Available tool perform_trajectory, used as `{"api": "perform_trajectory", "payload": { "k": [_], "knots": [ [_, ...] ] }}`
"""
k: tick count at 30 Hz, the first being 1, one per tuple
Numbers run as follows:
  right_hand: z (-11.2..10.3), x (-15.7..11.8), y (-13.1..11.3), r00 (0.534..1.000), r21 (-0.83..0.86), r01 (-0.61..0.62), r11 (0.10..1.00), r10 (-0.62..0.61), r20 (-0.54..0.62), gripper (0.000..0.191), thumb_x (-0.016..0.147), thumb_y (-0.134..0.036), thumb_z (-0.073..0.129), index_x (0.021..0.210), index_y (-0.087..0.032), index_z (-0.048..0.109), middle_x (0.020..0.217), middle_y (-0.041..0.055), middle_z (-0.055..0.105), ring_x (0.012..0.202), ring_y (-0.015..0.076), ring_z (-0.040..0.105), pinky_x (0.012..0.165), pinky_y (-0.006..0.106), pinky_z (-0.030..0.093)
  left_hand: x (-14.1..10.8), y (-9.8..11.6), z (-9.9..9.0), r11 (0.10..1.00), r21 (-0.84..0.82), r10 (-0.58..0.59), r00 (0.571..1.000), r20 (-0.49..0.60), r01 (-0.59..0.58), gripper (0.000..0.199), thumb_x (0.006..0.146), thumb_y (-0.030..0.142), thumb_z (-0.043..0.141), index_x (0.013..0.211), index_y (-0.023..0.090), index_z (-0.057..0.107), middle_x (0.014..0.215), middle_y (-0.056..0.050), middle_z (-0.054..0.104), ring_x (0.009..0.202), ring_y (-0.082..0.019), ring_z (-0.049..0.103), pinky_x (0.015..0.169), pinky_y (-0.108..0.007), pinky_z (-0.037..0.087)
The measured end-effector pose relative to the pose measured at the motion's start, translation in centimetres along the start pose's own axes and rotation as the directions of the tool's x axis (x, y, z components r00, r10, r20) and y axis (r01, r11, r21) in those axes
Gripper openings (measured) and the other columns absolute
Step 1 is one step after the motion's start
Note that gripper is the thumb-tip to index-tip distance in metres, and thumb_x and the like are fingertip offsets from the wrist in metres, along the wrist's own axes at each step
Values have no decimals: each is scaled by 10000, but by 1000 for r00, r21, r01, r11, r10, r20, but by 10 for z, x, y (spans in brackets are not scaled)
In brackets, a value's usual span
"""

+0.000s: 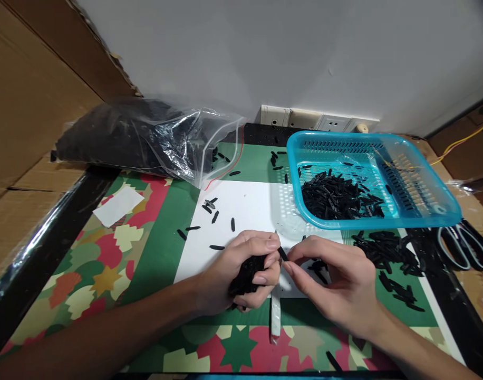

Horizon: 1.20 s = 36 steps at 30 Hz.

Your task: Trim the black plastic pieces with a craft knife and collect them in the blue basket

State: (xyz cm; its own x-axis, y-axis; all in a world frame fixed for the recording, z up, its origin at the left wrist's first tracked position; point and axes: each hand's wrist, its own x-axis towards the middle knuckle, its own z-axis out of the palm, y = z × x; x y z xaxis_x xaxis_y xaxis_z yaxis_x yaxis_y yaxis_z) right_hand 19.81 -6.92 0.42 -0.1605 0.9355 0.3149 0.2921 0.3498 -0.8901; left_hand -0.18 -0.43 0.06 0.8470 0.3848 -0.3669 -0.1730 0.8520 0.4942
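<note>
My left hand [253,264] is closed around a clump of small black strips [243,277]. Its thumb and index finger meet at one end of a single black strip [282,254]. My right hand [340,279] pinches the other end of that strip between thumb and index finger. Below and between the hands lies a narrow tool with a white wrapped handle [276,316], its tip showing past my left fingers. A few loose strips [318,269] lie behind my right fingers, partly hidden. More are scattered on the white sheet [210,190].
A blue plastic basket [376,224] with black strips stands at back right. Scissors [463,250] and a strip pile [387,250] lie near it. A filled zip bag [126,140] rests at back left, by a paper scrap [118,206]. Sockets [305,119] line the wall.
</note>
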Motion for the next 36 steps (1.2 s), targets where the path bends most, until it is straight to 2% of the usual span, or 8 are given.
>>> {"api": "perform_trajectory", "payload": {
  "k": [3,6,11,15,19,24,31,36],
  "knots": [
    [-1,0,-3,998,5,39,999,-39,57,97,951,-88,722,973,-180,700,855,2,732,728,110,656,682,231,514,-1,-1,-1,1000,5,-30,999,16,30,322,995,366,589,728,188,562,510,66,449,285,-65,353,270,-143,292],
    [-3,2,-6,993,69,-1,998,-7,119,63,967,-114,692,953,-175,697,825,1,712,712,112,635,670,233,495,-2,-1,-1,998,28,-56,998,28,56,310,971,370,638,735,191,550,511,69,448,308,-55,340,288,-138,311],
    [-4,3,-7,975,153,-182,971,158,158,113,1037,-187,625,952,-208,696,757,-43,652,660,91,553,630,213,433,-2,-1,-2,997,46,-55,998,19,54,277,966,354,641,764,201,529,536,71,470,320,-44,322,295,-131,298],
    [-2,4,-6,930,248,-346,905,296,218,219,1073,-280,598,888,-197,680,689,-53,565,620,92,468,572,217,375,-1,-4,-2,997,67,-46,999,-1,46,264,978,346,621,777,201,531,537,66,482,315,-55,362,290,-129,294],
    [1,5,-5,893,343,-443,828,372,255,285,1059,-341,648,819,-185,646,668,-62,500,609,87,400,548,216,330,-2,-4,-1,994,98,-41,999,-21,43,300,980,362,639,758,189,537,535,66,477,324,-43,347,304,-129,302],
    [3,4,-6,879,434,-477,765,405,252,216,961,-297,807,838,-189,665,700,-65,550,616,76,438,556,200,351,-2,-7,0,991,128,-44,999,-29,47,338,991,435,647,781,191,543,545,58,495,329,-57,389,302,-132,292],
    [-1,5,-10,875,435,-481,761,382,298,318,1095,-407,610,877,-180,654,681,-32,609,603,93,500,577,215,402,-3,-10,-1,986,157,-43,998,-43,49,408,1001,494,636,753,187,531,553,46,509,335,-62,400,301,-146,283],
    [-1,5,-10,866,424,-498,757,408,289,331,1072,-450,642,889,-175,671,666,-38,577,589,97,479,559,218,398,-2,-7,1,988,145,-47,997,-59,56,406,985,487,662,745,189,528,544,55,494,325,-57,390,298,-141,281]
  ]
}}
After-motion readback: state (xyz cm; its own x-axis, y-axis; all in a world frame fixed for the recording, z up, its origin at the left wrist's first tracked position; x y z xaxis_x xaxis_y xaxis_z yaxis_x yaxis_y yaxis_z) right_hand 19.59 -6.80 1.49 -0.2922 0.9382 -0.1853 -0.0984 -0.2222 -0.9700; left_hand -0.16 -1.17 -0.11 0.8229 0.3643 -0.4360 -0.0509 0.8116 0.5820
